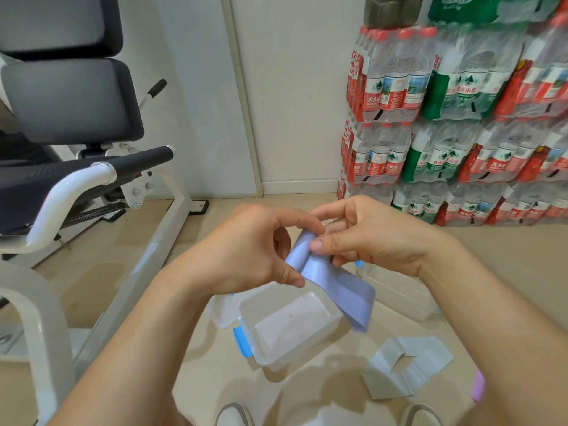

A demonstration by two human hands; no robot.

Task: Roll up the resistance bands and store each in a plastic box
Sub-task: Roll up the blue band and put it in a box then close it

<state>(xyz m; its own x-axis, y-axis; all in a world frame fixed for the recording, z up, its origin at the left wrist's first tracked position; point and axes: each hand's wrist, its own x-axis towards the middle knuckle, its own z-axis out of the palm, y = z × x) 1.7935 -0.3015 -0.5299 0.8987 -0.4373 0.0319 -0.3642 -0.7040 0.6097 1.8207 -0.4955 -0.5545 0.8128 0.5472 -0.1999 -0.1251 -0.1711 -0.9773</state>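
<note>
The left hand (246, 247) and right hand (365, 238) pinched a partly rolled lavender rubber band (347, 290) over an apparently empty clear plastic box (301, 348), while a flat grey band (405, 364) waited.

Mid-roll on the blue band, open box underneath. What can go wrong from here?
1. The left hand and right hand pinch only the started roll of the blue band; if a pinch slips, it will likely spring open.
2. The band's loose tail hangs over the rim of the box and may snag there or nudge it.
</note>
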